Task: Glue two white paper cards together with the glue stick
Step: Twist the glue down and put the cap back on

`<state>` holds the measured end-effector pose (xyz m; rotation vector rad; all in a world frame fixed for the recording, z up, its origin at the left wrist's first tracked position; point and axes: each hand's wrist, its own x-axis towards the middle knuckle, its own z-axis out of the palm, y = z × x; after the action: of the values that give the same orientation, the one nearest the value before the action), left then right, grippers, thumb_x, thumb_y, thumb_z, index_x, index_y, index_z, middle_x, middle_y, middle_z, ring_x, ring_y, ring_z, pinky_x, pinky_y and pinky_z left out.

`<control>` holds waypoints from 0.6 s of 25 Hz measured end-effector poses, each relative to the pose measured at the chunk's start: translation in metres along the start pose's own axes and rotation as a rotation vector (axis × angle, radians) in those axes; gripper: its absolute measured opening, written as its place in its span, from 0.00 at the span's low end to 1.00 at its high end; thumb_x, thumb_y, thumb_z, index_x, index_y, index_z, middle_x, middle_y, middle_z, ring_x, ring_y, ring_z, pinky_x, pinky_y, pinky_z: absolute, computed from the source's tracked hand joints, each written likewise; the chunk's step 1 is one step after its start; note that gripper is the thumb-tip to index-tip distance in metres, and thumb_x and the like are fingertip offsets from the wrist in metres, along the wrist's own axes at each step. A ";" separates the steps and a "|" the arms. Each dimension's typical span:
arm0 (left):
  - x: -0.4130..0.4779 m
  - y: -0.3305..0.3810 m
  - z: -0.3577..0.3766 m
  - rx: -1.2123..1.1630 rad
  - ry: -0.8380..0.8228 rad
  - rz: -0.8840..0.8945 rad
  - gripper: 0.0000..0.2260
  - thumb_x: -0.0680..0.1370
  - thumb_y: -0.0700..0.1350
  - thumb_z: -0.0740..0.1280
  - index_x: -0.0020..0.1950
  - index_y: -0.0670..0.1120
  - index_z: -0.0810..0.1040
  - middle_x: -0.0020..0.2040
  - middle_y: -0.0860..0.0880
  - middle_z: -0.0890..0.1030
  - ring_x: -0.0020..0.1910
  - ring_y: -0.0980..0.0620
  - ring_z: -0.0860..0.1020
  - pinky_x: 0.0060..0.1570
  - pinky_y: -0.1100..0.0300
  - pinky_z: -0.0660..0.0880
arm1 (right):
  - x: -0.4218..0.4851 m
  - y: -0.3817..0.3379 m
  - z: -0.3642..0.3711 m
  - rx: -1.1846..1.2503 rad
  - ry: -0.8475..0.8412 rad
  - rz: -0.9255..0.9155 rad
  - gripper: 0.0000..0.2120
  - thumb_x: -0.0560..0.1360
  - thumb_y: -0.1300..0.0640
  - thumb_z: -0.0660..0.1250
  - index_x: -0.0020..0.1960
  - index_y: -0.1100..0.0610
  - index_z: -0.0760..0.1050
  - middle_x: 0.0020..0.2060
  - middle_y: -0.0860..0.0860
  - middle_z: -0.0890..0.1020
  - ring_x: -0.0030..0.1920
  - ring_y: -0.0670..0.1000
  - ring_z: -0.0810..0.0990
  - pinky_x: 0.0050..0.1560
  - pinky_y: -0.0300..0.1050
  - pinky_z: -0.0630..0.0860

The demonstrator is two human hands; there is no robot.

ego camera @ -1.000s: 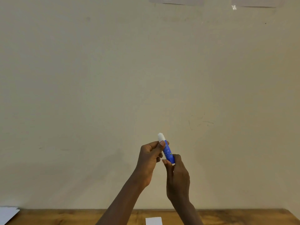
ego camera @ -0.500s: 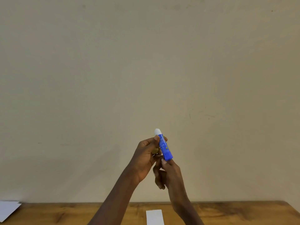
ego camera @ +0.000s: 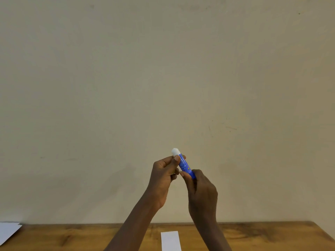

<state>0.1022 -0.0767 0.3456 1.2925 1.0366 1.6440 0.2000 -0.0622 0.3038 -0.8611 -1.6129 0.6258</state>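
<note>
Early stage: glue stick (ego camera: 184, 164) raised before wall, left hand (ego camera: 164, 175) pinching near white tip, right hand (ego camera: 202, 192) gripping base. White card (ego camera: 170, 240) flat on surface (ego camera: 72, 236), unglued; joining remains.

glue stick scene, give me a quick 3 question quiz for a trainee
1. True or false: the blue plastic glue stick with the white tip lies flat on the brown wooden table.
2. Which hand grips the stick near its white tip? A) left hand B) right hand
3. Fill in: the narrow white paper card lies on the ____, between the forearms in the head view.

Key: 1 false, both hands hold it raised in front of the beige wall; 2 A; 3 table.
</note>
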 end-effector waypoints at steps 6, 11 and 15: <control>0.002 0.009 -0.007 -0.110 -0.136 -0.013 0.12 0.70 0.51 0.62 0.42 0.47 0.83 0.33 0.53 0.76 0.34 0.55 0.69 0.36 0.67 0.70 | 0.003 -0.018 -0.008 1.004 -0.214 0.759 0.24 0.74 0.41 0.54 0.31 0.59 0.70 0.18 0.49 0.69 0.17 0.45 0.65 0.17 0.34 0.63; 0.007 0.012 -0.007 -0.089 -0.110 0.017 0.12 0.72 0.50 0.62 0.45 0.47 0.81 0.32 0.53 0.76 0.31 0.56 0.68 0.33 0.68 0.70 | -0.002 -0.022 0.000 1.204 -0.080 0.659 0.17 0.76 0.50 0.55 0.39 0.61 0.74 0.21 0.51 0.76 0.19 0.44 0.72 0.21 0.32 0.72; 0.005 0.013 -0.006 -0.078 -0.206 -0.020 0.13 0.75 0.50 0.58 0.45 0.43 0.79 0.28 0.54 0.77 0.23 0.56 0.69 0.30 0.68 0.72 | 0.001 -0.029 -0.006 1.347 -0.243 0.720 0.24 0.75 0.45 0.52 0.36 0.62 0.76 0.21 0.52 0.75 0.16 0.45 0.69 0.17 0.33 0.68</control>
<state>0.0947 -0.0778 0.3581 1.3620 0.8507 1.4863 0.1997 -0.0790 0.3279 -0.2718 -0.6687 2.0445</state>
